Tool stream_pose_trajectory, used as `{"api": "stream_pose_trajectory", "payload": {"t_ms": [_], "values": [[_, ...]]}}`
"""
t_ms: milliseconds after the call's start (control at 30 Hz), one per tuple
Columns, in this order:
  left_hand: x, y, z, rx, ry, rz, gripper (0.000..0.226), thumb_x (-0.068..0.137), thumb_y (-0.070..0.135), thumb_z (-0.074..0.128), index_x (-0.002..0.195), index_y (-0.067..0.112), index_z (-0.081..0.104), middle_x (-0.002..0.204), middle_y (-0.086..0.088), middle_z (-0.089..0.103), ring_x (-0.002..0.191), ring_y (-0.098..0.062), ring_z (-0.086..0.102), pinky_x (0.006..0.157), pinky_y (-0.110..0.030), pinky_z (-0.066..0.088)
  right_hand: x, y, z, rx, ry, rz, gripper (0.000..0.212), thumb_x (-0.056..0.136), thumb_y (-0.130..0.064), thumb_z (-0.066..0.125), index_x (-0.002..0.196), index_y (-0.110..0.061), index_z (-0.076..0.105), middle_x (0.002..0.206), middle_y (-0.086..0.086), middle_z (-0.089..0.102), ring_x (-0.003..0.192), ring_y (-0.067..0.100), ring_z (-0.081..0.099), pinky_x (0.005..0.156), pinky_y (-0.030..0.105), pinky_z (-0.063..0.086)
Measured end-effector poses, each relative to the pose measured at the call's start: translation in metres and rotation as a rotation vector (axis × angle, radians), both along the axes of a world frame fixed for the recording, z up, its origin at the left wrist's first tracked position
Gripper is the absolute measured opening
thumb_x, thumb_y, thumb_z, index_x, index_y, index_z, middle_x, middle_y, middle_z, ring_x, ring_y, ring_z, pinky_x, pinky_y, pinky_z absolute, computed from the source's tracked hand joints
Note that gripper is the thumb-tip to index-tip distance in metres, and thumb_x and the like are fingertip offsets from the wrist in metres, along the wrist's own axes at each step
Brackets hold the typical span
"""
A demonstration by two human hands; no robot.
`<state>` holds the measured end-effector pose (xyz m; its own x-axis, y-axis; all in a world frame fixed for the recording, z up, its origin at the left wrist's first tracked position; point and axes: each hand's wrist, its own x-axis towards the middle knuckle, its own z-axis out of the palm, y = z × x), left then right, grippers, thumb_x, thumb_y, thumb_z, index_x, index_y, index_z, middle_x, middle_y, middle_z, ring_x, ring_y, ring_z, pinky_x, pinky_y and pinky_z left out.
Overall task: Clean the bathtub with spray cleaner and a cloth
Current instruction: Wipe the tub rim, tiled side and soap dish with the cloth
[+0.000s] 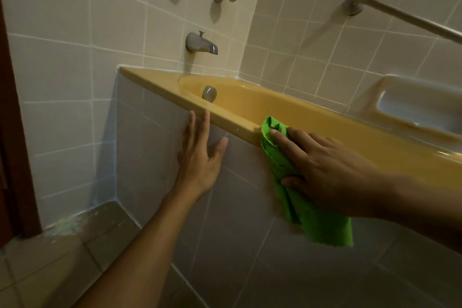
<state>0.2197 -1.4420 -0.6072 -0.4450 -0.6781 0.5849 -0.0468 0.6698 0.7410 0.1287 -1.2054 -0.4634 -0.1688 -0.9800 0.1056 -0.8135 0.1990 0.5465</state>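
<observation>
Bathtub [172, 86]: yellow, running from centre left to the right edge of the frame. Green cloth [275, 155] lies at centre right, its top bunched over the outer lip of the rim and the rest hanging down the tiled front panel [150, 147].

Right hand [332, 170]: spread flat, fingers straight, pressing the cloth against the lip and panel.

Left hand [197, 157]: flat and empty on the panel, fingertips at the underside of the rim.

Spray cleaner: not in view.

Assessment: the cloth looks light, soft and limp, so it will likely bunch or slide on glazed surfaces. It is best controlled with a broad palm over the folded upper part.
</observation>
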Motion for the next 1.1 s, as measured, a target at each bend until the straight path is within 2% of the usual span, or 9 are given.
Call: {"api": "stream_pose_trajectory", "payload": {"t_ms": [133, 267, 400, 533, 700, 967, 1100], "values": [[-0.020, 0.007, 0.000, 0.073, 0.046, 0.105, 0.081, 0.092, 0.081, 0.028, 0.155, 0.055, -0.015, 0.170, 0.013, -0.021, 0.157, -0.013, -0.015, 0.120, -0.069, 0.012, -0.006, -0.014, 0.000, -0.018, -0.021, 0.066, 0.085, 0.101, -0.065, 0.029, 0.158, -0.026, -0.022, 0.163, 0.003, 0.010, 0.141, 0.025, 0.032, 0.112, 0.036, 0.038], [-0.027, -0.001, -0.005, 0.137, 0.095, 0.145, 0.090, 0.080, 0.094, 0.021, 0.152, 0.058, -0.020, 0.168, 0.018, -0.023, 0.156, -0.008, -0.019, 0.117, -0.071, 0.007, -0.008, -0.039, 0.000, -0.014, -0.056, 0.107, 0.085, 0.101, -0.064, 0.030, 0.158, -0.028, -0.022, 0.162, 0.001, 0.011, 0.139, 0.024, 0.034, 0.111, 0.036, 0.038], [-0.033, -0.011, -0.023, 0.300, 0.144, 0.178, 0.097, 0.075, 0.097, 0.017, 0.157, 0.053, -0.011, 0.166, 0.024, -0.023, 0.155, -0.008, -0.021, 0.116, -0.074, 0.000, -0.006, -0.073, 0.002, -0.018, -0.056, 0.119, 0.085, 0.101, -0.064, 0.033, 0.158, -0.029, -0.020, 0.160, 0.002, 0.014, 0.135, 0.025, 0.038, 0.109, 0.038, 0.041], [-0.027, -0.032, -0.055, 0.477, 0.132, 0.184, 0.097, 0.072, 0.097, 0.017, 0.157, 0.056, -0.008, 0.166, 0.026, -0.022, 0.156, -0.013, -0.019, 0.114, -0.078, 0.001, -0.001, -0.110, 0.002, -0.016, -0.062, 0.082, 0.086, 0.100, -0.064, 0.038, 0.159, -0.032, -0.015, 0.161, 0.004, 0.015, 0.137, 0.029, 0.038, 0.111, 0.043, 0.041], [-0.017, -0.065, -0.068, 0.417, 0.079, 0.128, 0.087, 0.084, 0.091, 0.026, 0.155, 0.058, -0.012, 0.166, 0.023, -0.026, 0.156, -0.017, -0.022, 0.112, -0.079, 0.004, 0.009, -0.159, 0.002, -0.013, -0.047, 0.032, 0.087, 0.099, -0.065, 0.041, 0.160, -0.033, -0.012, 0.163, 0.004, 0.013, 0.143, 0.031, 0.034, 0.116, 0.045, 0.036], [-0.013, -0.092, -0.068, 0.395, 0.031, 0.110, 0.101, 0.068, 0.102, 0.010, 0.154, 0.057, -0.017, 0.164, 0.021, -0.032, 0.155, -0.021, -0.027, 0.109, -0.083, 0.005, 0.031, -0.210, -0.002, -0.057, -0.023, -0.055, 0.085, 0.099, -0.064, 0.041, 0.161, -0.034, -0.009, 0.166, 0.004, 0.014, 0.145, 0.031, 0.033, 0.117, 0.045, 0.033], [-0.008, -0.106, -0.068, 0.367, 0.037, 0.069, 0.098, 0.070, 0.102, 0.013, 0.152, 0.059, -0.020, 0.162, 0.022, -0.036, 0.153, -0.020, -0.031, 0.109, -0.083, 0.000, 0.040, -0.203, 0.000, -0.034, -0.059, -0.122, 0.085, 0.099, -0.064, 0.039, 0.160, -0.037, -0.013, 0.168, -0.002, 0.007, 0.150, 0.026, 0.025, 0.122, 0.040, 0.026]]}}
